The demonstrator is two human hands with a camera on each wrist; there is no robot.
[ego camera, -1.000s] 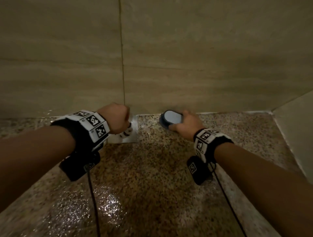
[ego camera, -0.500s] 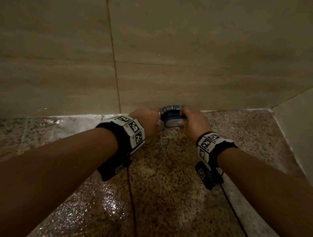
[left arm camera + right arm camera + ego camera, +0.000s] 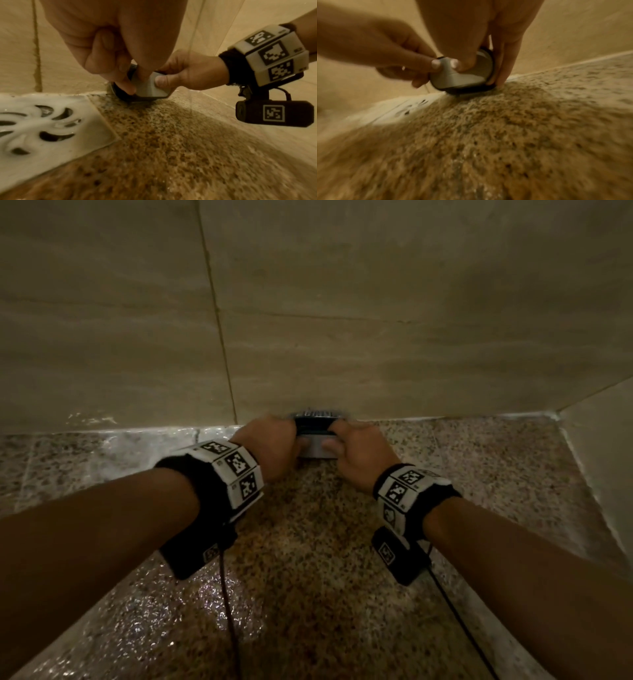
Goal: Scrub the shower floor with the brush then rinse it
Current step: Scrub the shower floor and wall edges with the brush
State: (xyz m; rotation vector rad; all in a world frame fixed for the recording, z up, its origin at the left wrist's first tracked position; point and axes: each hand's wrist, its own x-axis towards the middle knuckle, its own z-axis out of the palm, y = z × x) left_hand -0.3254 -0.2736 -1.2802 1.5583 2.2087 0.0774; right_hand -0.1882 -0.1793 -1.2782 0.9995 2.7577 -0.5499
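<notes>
A scrub brush [image 3: 314,453] with a grey top and dark body stands tipped on its edge where the wet speckled shower floor [image 3: 308,559] meets the beige wall. My left hand [image 3: 275,446] pinches its left side, thumb on the grey top. On the other side my right hand [image 3: 354,448] grips it, thumb on top and fingers behind. In the left wrist view the brush [image 3: 147,88] sits between the left hand [image 3: 116,75] and right hand [image 3: 187,73]. The right wrist view shows the brush [image 3: 462,77] in the right hand [image 3: 481,54], with the left hand [image 3: 423,63] pinching it. The bristles are hidden.
A white square drain cover [image 3: 42,121] with curved slots lies in the floor just left of the brush, also seen as the drain cover [image 3: 407,108]. Beige tiled walls [image 3: 376,320] close the back and right. Wrist camera cables trail over the wet floor near me.
My left hand moved right from the drain to the brush and took hold of it. The brush turned up on its edge against the wall base, now held by both hands.
</notes>
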